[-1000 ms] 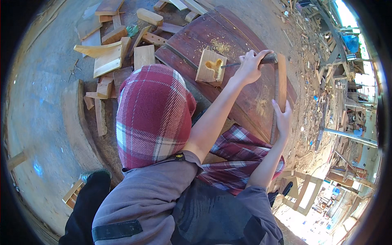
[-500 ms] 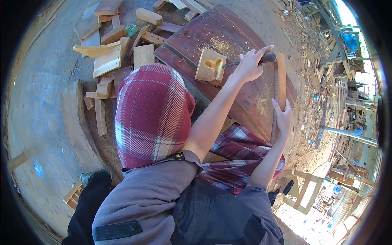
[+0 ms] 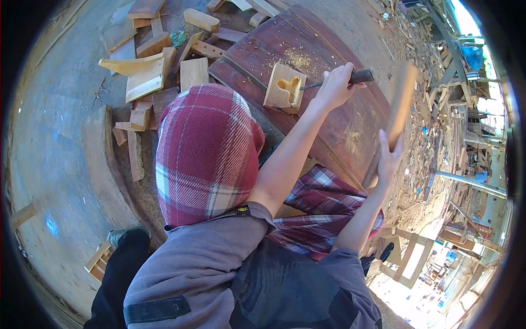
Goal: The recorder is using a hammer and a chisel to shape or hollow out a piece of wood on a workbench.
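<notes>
The left hand [image 3: 335, 88] is wrapped round a chisel [image 3: 361, 75]. At three o'clock, the right hand [image 3: 389, 159] is curled round a stick [image 3: 402, 98].

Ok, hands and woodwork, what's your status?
Left hand gripping chisel, tip at carved wooden block. Right hand holding wooden bar, apart from chisel. Shavings beside block, not blocking chisel.

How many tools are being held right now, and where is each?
2: a chisel in the left hand, its tip at the carved wooden block; and a motion-blurred wooden stick in the right hand, apart from the chisel.
</notes>
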`<move>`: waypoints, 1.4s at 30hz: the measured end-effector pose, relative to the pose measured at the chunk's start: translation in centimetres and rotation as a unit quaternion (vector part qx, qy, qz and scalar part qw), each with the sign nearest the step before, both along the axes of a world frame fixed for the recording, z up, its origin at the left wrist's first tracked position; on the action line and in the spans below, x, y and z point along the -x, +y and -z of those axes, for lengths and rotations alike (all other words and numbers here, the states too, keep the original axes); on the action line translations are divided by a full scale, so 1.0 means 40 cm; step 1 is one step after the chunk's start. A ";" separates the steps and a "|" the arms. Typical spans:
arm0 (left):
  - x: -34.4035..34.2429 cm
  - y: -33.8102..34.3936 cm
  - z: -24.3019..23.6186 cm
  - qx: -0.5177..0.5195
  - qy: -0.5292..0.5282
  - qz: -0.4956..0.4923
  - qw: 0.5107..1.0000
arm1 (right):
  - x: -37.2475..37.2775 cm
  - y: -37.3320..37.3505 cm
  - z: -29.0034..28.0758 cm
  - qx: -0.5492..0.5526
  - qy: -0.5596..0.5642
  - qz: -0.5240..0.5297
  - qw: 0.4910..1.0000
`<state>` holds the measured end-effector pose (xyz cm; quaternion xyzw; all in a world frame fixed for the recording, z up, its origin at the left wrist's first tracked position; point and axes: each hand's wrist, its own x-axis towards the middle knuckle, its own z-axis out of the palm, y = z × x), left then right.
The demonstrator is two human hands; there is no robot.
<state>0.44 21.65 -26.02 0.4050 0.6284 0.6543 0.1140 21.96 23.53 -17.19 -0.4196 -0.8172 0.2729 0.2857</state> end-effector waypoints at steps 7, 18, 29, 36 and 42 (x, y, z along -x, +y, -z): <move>0.002 0.001 0.007 0.012 0.009 -0.014 1.000 | 0.069 -0.072 -0.025 -0.004 0.006 -0.008 1.000; -0.021 0.016 0.009 0.030 0.032 0.018 0.999 | 0.079 -0.053 0.019 -0.013 -0.005 -0.030 0.999; -0.024 0.016 0.036 0.049 0.035 0.010 0.998 | 0.083 -0.077 0.013 0.001 -0.073 0.021 0.997; -0.016 0.000 0.016 0.029 0.049 -0.021 0.998 | 0.045 -0.049 -0.056 -0.005 0.094 -0.002 0.996; -0.011 -0.002 -0.057 -0.022 0.004 -0.022 1.000 | 0.003 -0.009 -0.013 0.001 0.051 0.032 0.998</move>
